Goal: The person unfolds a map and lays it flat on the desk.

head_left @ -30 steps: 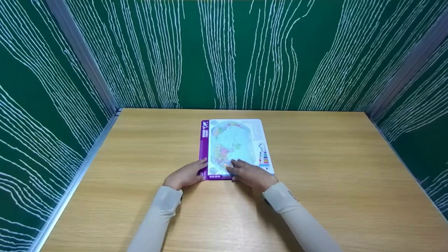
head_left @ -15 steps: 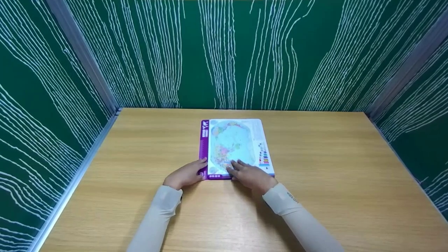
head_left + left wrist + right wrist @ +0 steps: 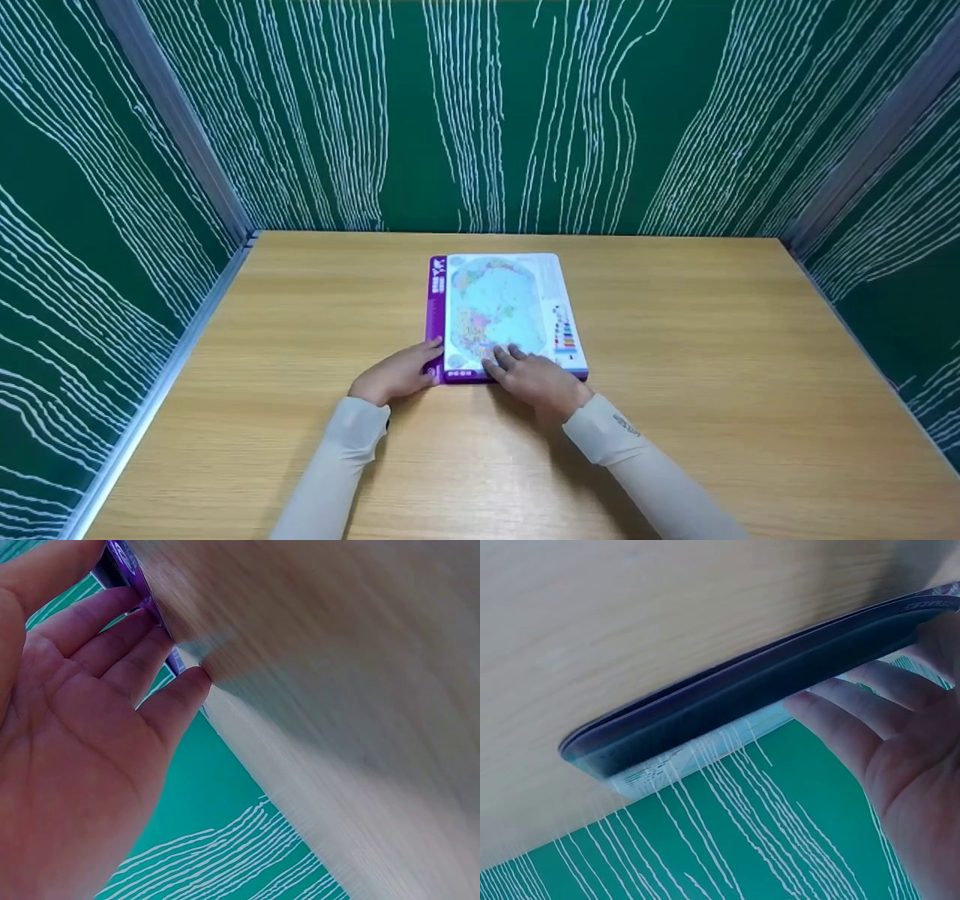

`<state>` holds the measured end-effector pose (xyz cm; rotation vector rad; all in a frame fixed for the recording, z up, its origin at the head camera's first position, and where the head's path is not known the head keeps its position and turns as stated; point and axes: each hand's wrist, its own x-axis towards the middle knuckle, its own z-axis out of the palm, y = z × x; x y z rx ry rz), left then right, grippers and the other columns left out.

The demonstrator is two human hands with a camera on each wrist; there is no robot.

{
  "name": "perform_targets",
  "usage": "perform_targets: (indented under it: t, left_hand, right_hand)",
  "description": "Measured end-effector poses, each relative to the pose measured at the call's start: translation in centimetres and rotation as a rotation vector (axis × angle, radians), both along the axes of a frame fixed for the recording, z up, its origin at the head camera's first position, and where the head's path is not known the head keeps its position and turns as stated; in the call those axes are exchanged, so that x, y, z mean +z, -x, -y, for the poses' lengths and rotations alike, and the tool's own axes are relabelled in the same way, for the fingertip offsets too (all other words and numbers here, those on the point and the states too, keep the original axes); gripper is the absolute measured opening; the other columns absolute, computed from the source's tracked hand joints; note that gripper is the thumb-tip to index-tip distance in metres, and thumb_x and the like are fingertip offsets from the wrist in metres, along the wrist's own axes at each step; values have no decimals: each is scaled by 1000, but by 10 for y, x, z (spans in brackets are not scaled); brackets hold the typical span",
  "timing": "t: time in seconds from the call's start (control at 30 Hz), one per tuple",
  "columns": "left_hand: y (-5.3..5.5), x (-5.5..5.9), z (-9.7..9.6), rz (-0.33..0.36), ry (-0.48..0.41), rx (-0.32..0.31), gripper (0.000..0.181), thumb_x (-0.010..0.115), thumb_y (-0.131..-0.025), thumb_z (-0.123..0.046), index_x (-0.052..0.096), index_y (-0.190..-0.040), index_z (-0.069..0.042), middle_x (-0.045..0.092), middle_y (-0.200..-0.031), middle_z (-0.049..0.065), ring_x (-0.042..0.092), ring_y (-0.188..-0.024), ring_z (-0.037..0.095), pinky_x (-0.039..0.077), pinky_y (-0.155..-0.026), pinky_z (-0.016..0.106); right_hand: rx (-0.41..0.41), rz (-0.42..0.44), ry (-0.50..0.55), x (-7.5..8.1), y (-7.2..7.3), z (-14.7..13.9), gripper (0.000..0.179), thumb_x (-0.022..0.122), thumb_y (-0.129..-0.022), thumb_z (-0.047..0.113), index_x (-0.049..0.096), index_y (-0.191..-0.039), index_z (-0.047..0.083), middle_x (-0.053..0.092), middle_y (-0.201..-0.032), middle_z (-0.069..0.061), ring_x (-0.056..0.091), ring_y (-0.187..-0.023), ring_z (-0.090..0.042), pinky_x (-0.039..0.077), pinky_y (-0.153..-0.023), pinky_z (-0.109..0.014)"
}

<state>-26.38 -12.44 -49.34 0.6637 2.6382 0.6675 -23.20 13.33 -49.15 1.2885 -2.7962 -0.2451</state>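
A flat world map board (image 3: pixel 502 300) with a purple left strip lies on the table. In the head view my left hand (image 3: pixel 394 373) is at its near left corner, fingers along the purple side. Those fingers stretch out almost straight to the purple edge (image 3: pixel 135 570) in the left wrist view. My right hand (image 3: pixel 536 379) grips the near edge, fingertips on the printed face; its thumb is hidden in the head view. The right wrist view shows the board's thick dark side (image 3: pixel 742 686), in stacked layers, with my right fingers (image 3: pixel 847 720) reaching over its face.
The wooden table (image 3: pixel 697 322) extends around the board. Green walls (image 3: pixel 517 112) with wavy white lines enclose it at the back and both sides, joined by grey metal corner posts (image 3: pixel 180 112).
The board's near edge has risen very slightly under my right hand, and more of its side shows. My right thumb has gone out of sight in the head view. My left hand stays put.
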Motion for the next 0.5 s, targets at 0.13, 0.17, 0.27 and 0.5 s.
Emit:
perform_targets:
  t: [0.13, 0.17, 0.27, 0.5]
  left_hand:
    - [0, 0, 1, -17, -2, -13, 57, 54, -97, -14, 33, -149, -6, 28, -157, 13, 28, -145, 31, 23, -119, 44]
    - [0, 0, 1, -19, -3, -15, 57, 54, -97, -14, 33, -149, -6, 28, -157, 13, 28, -144, 31, 24, -119, 44]
    - [0, -1, 1, -19, -6, -19, 57, 54, -97, -14, 32, -149, -7, 28, -157, 13, 28, -145, 31, 23, -120, 44]
    - [-1, 2, 0, -24, -3, -19, 56, 55, -97, -13, 34, -148, -6, 28, -157, 14, 28, -144, 31, 24, -119, 44]
  right_hand:
    - [9, -19, 6, -1, 0, 1, 61, 66, -87, 6, 42, -144, 5, 47, -144, -22, 53, -125, -40, 55, -91, -44]
    - [10, -24, 6, -2, 0, 1, 59, 64, -89, 7, 43, -144, 5, 47, -143, -22, 53, -125, -39, 55, -90, -44]
    - [14, -22, -14, -2, -1, 1, 72, 72, -80, 3, 42, -144, 5, 46, -144, -22, 52, -126, -39, 55, -90, -43]
    - [55, -116, -3, -2, 0, 3, 53, 66, -88, 10, 51, -138, 3, 55, -136, -20, 60, -118, -34, 59, -79, -38]
